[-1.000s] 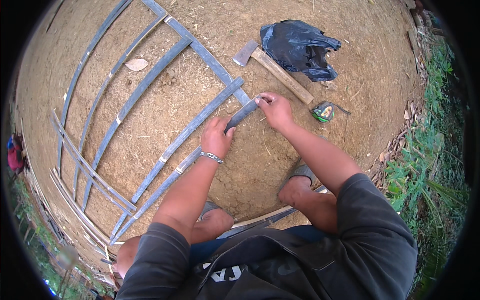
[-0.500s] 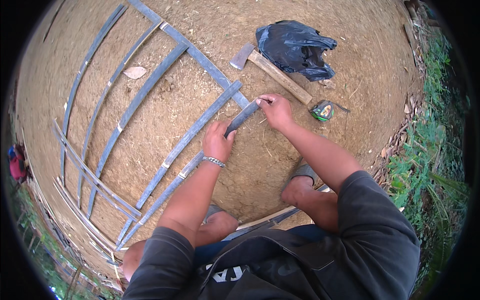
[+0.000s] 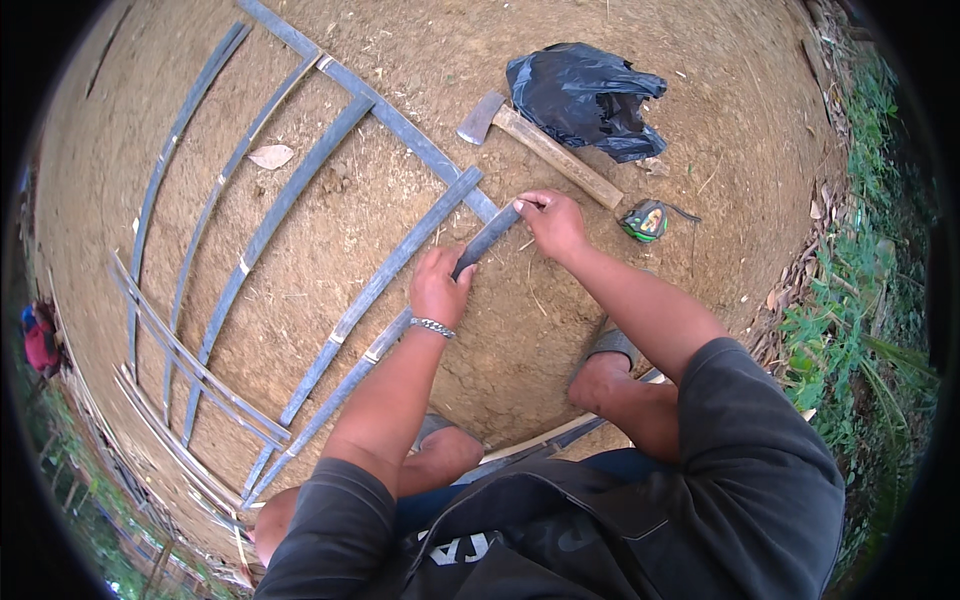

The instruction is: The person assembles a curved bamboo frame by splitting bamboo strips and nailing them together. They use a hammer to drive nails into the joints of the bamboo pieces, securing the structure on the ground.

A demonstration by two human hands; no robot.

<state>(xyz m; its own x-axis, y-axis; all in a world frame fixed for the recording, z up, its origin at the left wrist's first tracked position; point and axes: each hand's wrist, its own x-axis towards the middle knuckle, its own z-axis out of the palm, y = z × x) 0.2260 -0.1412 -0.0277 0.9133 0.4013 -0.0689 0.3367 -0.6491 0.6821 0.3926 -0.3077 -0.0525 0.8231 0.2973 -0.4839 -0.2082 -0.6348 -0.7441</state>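
Observation:
A dark grey bamboo strip runs from the lower left up to the end of a long crosswise bamboo strip. My left hand is closed around it partway along. At its upper end, the fingertips of my right hand pinch the tip, close to the crosswise strip's end. Just left of it lies a parallel bamboo strip, its top end over the crosswise one. My fingers hide part of the gripped strip, and I cannot tell whether it touches the crosswise strip.
More bamboo strips lie spaced out on the dirt to the left, with thin ones across their lower ends. An axe, a black plastic bag and a tape measure lie ahead right. Green plants edge the right.
Both hands keep their grip on the bamboo strip in nearly the same place. The view has shifted slightly.

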